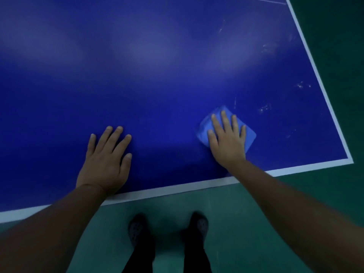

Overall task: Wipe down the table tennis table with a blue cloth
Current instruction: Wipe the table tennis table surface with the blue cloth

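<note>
The table tennis table (157, 75) fills most of the view, deep blue with a white edge line along the near and right sides. A folded light-blue cloth (250, 133) lies flat on it near the right front corner. My right hand (227, 138) presses on the cloth with straight, spread fingers and covers its middle. My left hand (107, 158) rests flat on the bare tabletop near the front edge, well left of the cloth, holding nothing.
Pale smudges and streaks (266, 108) mark the tabletop right of and beyond the cloth, toward the right edge. The table's right front corner (351, 160) is close to the cloth. A green floor (246, 223) lies below, with my two dark shoes (137, 229).
</note>
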`<state>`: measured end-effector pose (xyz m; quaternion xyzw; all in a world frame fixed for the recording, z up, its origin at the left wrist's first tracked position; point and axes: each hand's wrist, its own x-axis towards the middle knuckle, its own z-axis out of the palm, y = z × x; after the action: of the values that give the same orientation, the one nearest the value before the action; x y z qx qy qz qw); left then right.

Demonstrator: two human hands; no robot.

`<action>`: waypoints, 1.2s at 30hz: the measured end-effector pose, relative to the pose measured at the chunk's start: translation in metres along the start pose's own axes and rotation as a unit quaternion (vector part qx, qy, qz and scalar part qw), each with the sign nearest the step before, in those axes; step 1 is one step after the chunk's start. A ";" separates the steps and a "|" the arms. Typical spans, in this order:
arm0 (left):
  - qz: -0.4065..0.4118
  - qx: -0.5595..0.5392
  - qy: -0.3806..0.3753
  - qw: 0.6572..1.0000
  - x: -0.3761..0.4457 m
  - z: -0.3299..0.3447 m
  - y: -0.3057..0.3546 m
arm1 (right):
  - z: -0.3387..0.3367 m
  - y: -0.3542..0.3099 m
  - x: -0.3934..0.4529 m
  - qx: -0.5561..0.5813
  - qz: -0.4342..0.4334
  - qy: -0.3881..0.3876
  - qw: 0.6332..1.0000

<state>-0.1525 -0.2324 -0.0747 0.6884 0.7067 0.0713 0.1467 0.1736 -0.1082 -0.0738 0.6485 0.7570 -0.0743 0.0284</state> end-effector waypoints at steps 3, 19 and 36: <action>0.001 -0.030 0.006 1.000 0.000 -0.002 0.001 | 0.005 -0.061 0.031 0.023 0.039 0.007 0.999; -0.150 -0.076 0.088 0.982 0.027 0.010 0.125 | 0.010 0.032 -0.021 -0.003 -0.358 -0.007 0.934; -0.169 -0.022 0.068 0.983 0.050 0.049 0.163 | 0.001 0.059 0.088 -0.040 -0.488 0.002 0.872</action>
<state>0.0169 -0.1804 -0.0773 0.5494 0.8194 0.1073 0.1233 0.2178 -0.0133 -0.0916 0.1954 0.9795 -0.0464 0.0129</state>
